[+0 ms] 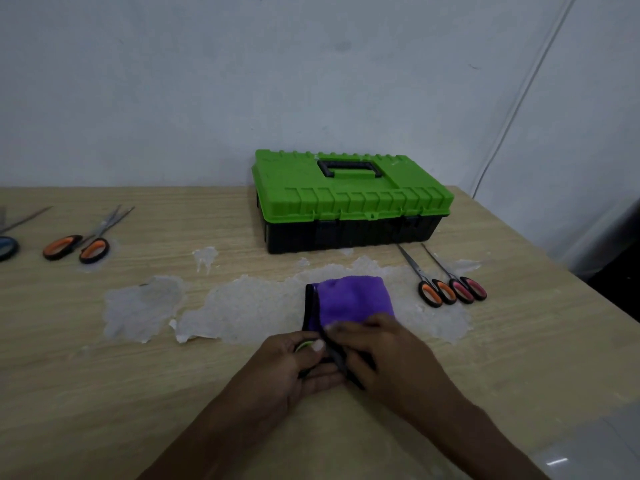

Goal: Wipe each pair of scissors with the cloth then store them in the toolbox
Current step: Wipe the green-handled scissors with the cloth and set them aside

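Wooden bench (104,375), near side: left grip (298,368) holds light green-handled scissors (304,345) by their hard loops; right grip (377,355) pinches soft purple cloth (353,299) on the thin, stiff blade.

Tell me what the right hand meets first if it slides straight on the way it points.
The right hand touches the purple cloth; its black-trimmed left edge comes first, then seemingly only table, though depth is unclear.

Dim, soft, slightly blurred picture (wide-angle bending at edges), faint shadows.
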The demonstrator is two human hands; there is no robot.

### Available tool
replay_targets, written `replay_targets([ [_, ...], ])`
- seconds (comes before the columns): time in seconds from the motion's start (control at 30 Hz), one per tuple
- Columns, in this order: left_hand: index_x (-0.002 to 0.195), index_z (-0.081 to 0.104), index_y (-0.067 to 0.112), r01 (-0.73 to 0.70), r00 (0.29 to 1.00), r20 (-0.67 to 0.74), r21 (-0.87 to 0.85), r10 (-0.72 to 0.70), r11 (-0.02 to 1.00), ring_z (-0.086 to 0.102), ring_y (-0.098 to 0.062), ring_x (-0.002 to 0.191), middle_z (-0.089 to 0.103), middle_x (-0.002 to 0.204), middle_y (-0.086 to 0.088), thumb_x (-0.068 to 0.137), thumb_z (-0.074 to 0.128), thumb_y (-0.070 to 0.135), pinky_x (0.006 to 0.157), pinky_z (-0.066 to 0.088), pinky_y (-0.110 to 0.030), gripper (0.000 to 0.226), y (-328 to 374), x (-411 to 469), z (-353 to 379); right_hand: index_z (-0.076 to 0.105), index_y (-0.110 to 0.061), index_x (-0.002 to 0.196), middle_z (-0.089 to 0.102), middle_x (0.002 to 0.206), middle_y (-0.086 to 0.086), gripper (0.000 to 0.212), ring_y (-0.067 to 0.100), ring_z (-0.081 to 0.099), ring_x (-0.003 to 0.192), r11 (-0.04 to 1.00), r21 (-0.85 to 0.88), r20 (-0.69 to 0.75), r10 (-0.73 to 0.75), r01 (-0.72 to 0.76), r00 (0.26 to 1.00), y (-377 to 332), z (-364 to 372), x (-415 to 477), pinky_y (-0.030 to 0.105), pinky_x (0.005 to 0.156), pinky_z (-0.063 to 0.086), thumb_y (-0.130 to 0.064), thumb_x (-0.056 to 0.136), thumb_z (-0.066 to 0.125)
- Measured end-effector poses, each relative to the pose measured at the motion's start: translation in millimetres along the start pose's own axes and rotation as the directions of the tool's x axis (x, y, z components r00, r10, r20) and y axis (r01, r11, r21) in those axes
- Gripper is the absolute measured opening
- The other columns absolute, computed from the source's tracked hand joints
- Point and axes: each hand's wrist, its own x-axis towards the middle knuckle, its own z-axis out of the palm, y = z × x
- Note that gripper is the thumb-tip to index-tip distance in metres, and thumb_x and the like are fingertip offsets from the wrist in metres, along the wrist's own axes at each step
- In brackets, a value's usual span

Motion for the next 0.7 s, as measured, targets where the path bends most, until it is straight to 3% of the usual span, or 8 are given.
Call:
replay_targets([
  [0.17,0.111,0.065,-0.002,-0.009,1.000,-0.001,0.024,0.009,1.000,0.075,-0.028,0.093,0.075,0.103,-0.019,0.100,0.047,0.002,0.072,0.062,-0.031,0.022,-2,-1,0,0.064,-0.037,0.121,0.069,0.113,-0.017,0.043,0.012,0.063,0.103,0.988,-0.141,-0.001,-0.063,0.063,0.998,-8,-3,-10,0.027,0.070,0.055,-0.038,0.082,0.044],
  [0.33,0.116,0.061,-0.006,-0.020,1.000,0.006,-0.020,0.020,1.000,0.072,-0.037,0.099,0.072,0.107,-0.026,0.101,0.044,0.001,0.083,0.061,-0.039,0.024,-1,-2,2,0.046,-0.047,0.134,0.051,0.136,-0.024,0.043,0.009,0.046,0.127,0.993,-0.114,0.040,0.039,-0.034,0.998,12,-4,3,0.032,0.090,0.049,-0.041,0.091,0.041],
  [0.43,0.122,0.057,-0.008,-0.008,0.999,-0.037,0.000,0.008,1.000,0.072,-0.037,0.098,0.072,0.109,-0.026,0.100,0.047,0.003,0.082,0.062,-0.039,0.026,-2,-2,1,0.045,-0.037,0.139,0.051,0.139,-0.013,0.044,0.006,0.047,0.121,0.987,-0.131,-0.018,0.094,-0.096,0.995,22,-2,12,0.026,0.088,0.048,-0.027,0.096,0.045],
  [0.57,0.123,0.056,-0.008,0.004,0.998,-0.060,0.016,-0.003,1.000,0.073,-0.037,0.098,0.072,0.109,-0.025,0.100,0.048,0.002,0.081,0.062,-0.039,0.027,0,-2,0,0.045,-0.034,0.138,0.051,0.139,-0.007,0.040,0.009,0.047,0.120,0.974,-0.109,-0.025,0.195,-0.196,0.981,37,-3,25,0.025,0.095,0.043,-0.030,0.098,0.045],
  [0.7,0.121,0.057,-0.009,0.006,0.998,-0.060,0.006,-0.005,1.000,0.073,-0.038,0.097,0.073,0.107,-0.025,0.100,0.048,0.001,0.079,0.062,-0.038,0.025,0,-2,2,0.056,-0.030,0.128,0.060,0.121,0.000,0.031,0.013,0.055,0.105,0.968,-0.075,-0.059,0.234,-0.238,0.970,37,-1,32,0.024,0.089,0.044,-0.026,0.098,0.047],
])
